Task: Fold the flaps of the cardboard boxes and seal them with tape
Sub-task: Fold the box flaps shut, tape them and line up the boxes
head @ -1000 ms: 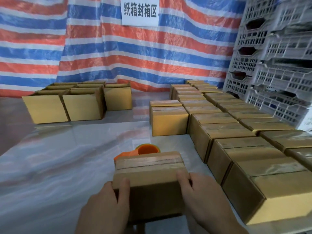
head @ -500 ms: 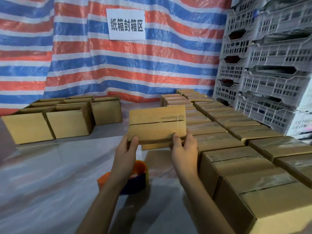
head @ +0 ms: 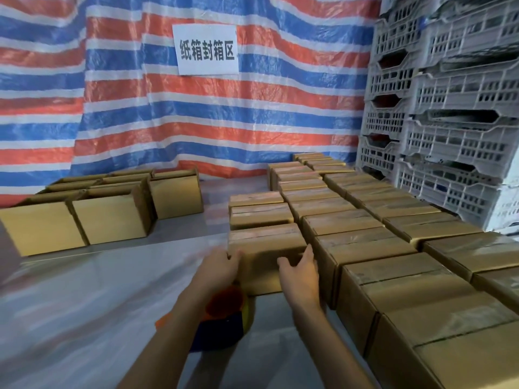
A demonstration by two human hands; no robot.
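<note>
Just in front of the taped box [head: 264,237], an orange tape roller [head: 224,318] is half hidden under the left arm. The taped box, held up in the air a moment ago, is now set down on the table [head: 84,304]; its near left corner is gripped by the left hand [head: 219,269], and its front is pressed by the flat, spread right hand [head: 299,272]. Behind and right of it more shut boxes [head: 365,248] are lined up, and open boxes [head: 109,217] are kept well off to its left.

Tan cardboard boxes [head: 365,248]; red-blue-white striped tarp [head: 252,122]; orange-blue tape dispenser [head: 224,318]; white crates [head: 449,108].
</note>
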